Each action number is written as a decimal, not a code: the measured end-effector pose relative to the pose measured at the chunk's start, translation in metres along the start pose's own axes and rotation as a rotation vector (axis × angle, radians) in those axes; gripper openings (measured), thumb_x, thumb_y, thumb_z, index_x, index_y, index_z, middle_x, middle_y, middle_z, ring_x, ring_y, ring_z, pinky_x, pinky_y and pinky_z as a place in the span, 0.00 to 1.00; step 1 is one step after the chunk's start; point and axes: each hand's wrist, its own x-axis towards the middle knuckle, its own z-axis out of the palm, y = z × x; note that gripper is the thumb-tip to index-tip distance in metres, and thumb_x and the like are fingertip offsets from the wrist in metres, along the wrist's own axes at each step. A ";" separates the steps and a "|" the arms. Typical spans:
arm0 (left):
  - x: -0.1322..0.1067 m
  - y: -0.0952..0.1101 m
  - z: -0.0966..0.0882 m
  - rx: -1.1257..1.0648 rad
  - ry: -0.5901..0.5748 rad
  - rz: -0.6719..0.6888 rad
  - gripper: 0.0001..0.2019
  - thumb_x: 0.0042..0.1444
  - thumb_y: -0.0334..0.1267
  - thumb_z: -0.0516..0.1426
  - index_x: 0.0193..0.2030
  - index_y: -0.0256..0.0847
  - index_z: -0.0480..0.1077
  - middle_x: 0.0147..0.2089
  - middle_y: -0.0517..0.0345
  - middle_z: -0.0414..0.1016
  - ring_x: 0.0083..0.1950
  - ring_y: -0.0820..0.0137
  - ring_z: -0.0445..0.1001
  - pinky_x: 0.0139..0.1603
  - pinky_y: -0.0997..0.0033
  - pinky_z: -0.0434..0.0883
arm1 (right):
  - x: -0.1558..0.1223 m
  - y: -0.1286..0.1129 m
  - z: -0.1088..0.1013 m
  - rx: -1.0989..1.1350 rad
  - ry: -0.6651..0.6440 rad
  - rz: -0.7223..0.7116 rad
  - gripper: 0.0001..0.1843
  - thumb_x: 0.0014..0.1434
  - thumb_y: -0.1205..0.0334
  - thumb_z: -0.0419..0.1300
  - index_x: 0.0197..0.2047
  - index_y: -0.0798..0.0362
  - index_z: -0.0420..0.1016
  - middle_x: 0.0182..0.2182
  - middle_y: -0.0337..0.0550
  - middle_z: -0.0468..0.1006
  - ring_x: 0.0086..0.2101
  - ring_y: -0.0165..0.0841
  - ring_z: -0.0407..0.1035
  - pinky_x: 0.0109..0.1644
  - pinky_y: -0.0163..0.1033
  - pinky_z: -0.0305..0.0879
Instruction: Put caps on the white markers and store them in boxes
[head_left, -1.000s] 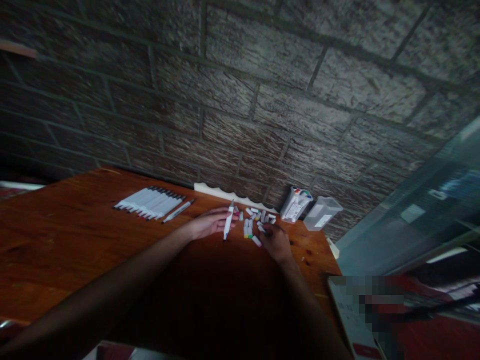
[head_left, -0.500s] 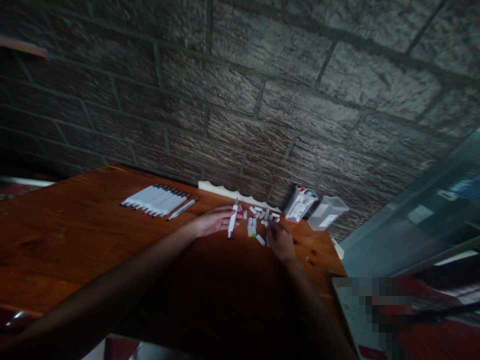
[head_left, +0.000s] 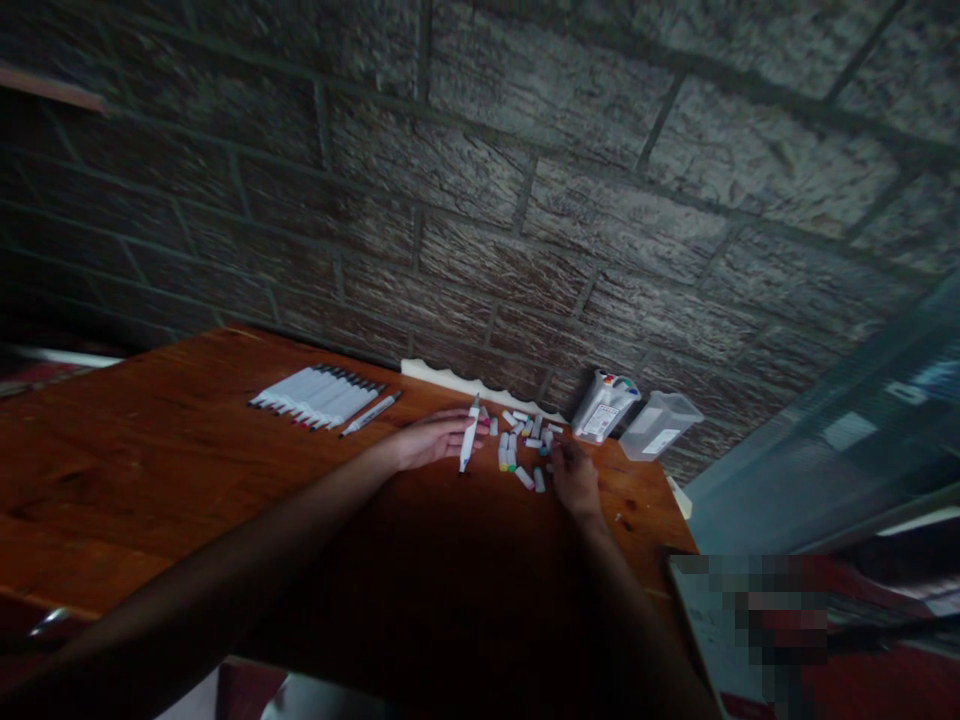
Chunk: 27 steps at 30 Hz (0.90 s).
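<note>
My left hand (head_left: 435, 441) is closed on a white marker (head_left: 469, 437), which stands nearly upright with both dark tips bare. My right hand (head_left: 576, 478) is at the right edge of a scatter of loose marker caps (head_left: 508, 452), white with coloured ends. Its fingers are bent together, and whether a cap is between them is too dark to make out. To the left lies a row of uncapped white markers (head_left: 315, 396), side by side. One more marker (head_left: 370, 414) lies slightly apart at the row's right end.
A clear plastic case (head_left: 602, 410) with coloured ends inside stands by the wall, beside a second translucent case (head_left: 660, 428). A white wavy-edged strip (head_left: 480, 386) runs along the back of the wooden table (head_left: 135, 470). The stone wall rises right behind.
My right hand has shifted right, off the caps it was covering, so more of them show. My left hand still holds the marker in much the same place. The view has moved slightly.
</note>
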 end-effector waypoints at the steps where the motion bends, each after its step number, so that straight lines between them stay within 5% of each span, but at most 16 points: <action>1: 0.000 0.000 0.000 0.000 -0.004 0.002 0.18 0.55 0.36 0.63 0.53 0.36 0.72 0.57 0.41 0.72 0.48 0.64 0.77 0.52 0.64 0.71 | 0.000 0.000 0.001 0.034 -0.001 0.005 0.23 0.62 0.50 0.49 0.51 0.55 0.74 0.42 0.48 0.79 0.39 0.36 0.75 0.47 0.39 0.68; 11: 0.000 -0.001 0.003 0.005 0.011 0.009 0.18 0.54 0.36 0.64 0.51 0.36 0.73 0.54 0.43 0.74 0.47 0.64 0.77 0.52 0.64 0.71 | -0.003 0.000 0.009 0.232 0.042 -0.186 0.27 0.59 0.42 0.52 0.47 0.58 0.73 0.44 0.53 0.76 0.43 0.36 0.71 0.48 0.41 0.68; 19: -0.009 0.007 0.010 0.252 -0.028 -0.039 0.16 0.50 0.41 0.66 0.43 0.33 0.76 0.36 0.50 0.77 0.33 0.71 0.74 0.31 0.77 0.69 | -0.014 -0.018 0.002 0.254 -0.029 -0.192 0.25 0.58 0.44 0.56 0.47 0.57 0.70 0.38 0.47 0.77 0.29 0.29 0.70 0.33 0.35 0.68; 27: -0.009 0.004 0.005 0.378 -0.101 -0.014 0.13 0.52 0.40 0.64 0.42 0.35 0.77 0.33 0.50 0.77 0.27 0.73 0.71 0.27 0.76 0.63 | -0.021 -0.034 -0.007 0.372 -0.138 -0.305 0.22 0.58 0.48 0.59 0.50 0.55 0.72 0.39 0.47 0.77 0.36 0.30 0.71 0.40 0.34 0.69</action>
